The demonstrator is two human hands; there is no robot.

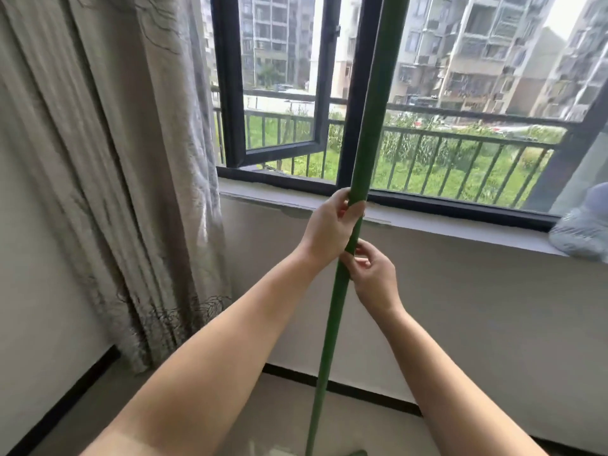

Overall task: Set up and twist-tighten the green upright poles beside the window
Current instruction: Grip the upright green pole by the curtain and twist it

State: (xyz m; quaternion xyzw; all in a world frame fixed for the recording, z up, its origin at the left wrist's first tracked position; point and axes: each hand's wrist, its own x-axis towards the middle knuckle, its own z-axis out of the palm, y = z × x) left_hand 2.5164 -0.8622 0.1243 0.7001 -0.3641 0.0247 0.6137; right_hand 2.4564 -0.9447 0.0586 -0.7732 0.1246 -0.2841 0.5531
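Both arms reach forward, left hand curled closed above, right hand pinching just below

We hold the green pole upright before the window, left hand wrapped above right hand.

Bright daylight through the window, soft overall blur, wide-angle bending at the edges.

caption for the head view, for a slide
Both hands grip a green upright pole at its joint by the open window: left hand above, right hand below.
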